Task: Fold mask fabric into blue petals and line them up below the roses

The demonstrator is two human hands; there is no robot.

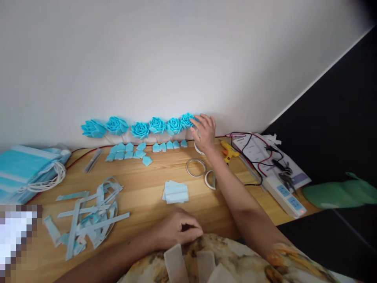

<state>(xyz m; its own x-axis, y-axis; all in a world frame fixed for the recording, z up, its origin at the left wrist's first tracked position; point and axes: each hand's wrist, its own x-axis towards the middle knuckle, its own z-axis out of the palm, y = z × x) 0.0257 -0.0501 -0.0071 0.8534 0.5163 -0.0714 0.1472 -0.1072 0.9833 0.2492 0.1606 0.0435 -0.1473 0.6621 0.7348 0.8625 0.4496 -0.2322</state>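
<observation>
My right hand (204, 131) reaches to the wall at the back of the table. Its fingers are apart and bent beside the rightmost blue fabric flower (187, 120); whether a fingertip touches it I cannot tell. More such flowers (157, 125) stand in a row to the left. In front of them lie small folded blue petals (129, 147). My left hand (179, 228) rests at the near table edge, fingers curled and thumb meeting a finger, with nothing seen in it. Just beyond it is a small stack of pale blue fabric rectangles (176, 192).
Cut blue strips (88, 220) lie heaped at left, before a pile of blue face masks (26, 169). Tape rolls (196, 168) sit by my right forearm. Right of it are a yellow glue gun (230, 151), cables, pliers (286, 180), a power strip (285, 196) and a green bottle (332, 193).
</observation>
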